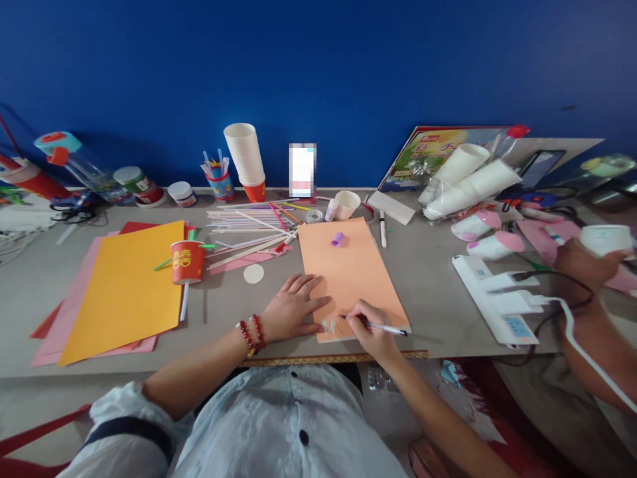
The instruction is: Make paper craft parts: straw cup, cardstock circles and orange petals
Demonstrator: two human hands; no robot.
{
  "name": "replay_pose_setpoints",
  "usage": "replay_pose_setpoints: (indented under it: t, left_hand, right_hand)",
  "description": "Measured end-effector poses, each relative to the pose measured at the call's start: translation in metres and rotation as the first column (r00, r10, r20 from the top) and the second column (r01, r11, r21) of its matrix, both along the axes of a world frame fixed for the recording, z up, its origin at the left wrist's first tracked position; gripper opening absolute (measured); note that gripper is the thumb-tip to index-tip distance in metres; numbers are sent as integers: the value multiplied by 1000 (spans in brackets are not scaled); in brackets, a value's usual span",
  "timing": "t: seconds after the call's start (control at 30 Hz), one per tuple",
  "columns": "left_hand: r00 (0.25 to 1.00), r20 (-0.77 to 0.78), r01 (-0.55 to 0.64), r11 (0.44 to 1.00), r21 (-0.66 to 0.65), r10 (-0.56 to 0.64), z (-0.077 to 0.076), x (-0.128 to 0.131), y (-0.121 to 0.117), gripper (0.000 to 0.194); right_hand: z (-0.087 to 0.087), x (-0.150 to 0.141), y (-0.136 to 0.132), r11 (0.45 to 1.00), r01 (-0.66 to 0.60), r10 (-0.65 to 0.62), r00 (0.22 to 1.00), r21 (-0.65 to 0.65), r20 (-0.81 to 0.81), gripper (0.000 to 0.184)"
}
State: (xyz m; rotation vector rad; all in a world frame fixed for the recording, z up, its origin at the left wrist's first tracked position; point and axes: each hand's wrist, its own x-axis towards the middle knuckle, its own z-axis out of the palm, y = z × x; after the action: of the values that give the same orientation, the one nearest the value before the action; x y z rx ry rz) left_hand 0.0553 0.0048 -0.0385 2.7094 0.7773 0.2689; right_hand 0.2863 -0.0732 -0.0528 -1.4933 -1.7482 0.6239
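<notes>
A sheet of light orange paper [348, 265] lies before me on the table. My left hand [293, 311] rests flat on its lower left edge, fingers spread. Near the sheet's lower edge my right hand [373, 328] is closed around a pen [391, 328], its tip down at the paper. Small pale cut-out shapes [328, 325] sit between my two hands, beside a faintly drawn curve. On the upper part of the sheet is a little purple curled piece [338, 239]. A white paper disc [253, 273] lies left of the sheet.
Coloured paper sheets [129, 292] and a red paper cup [188, 261] are at left. Straws [249, 222] and a cup stack [243, 156] stand behind. At right are a power strip [492, 302] with cables and another person's hand [577, 265] holding a white cup [606, 239].
</notes>
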Motion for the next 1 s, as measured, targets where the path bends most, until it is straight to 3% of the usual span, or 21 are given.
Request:
replay_pose_setpoints:
  t: [0.33,0.6,1.0]
  left_hand:
    - [1000,-8,-3,1000,4,3,0,0,0,64]
    - [1000,-1,0,1000,1,0,0,0,1,64]
    - [1000,2,-3,1000,7,3,0,0,0,64]
  right_hand:
    - [6,3,-4,993,-8,-18,974,-115,-224,15]
    - [3,5,-6,1000,4,-5,998,-16,-58,20]
    - [6,3,-3,999,-35,34,999,-22,-22,21]
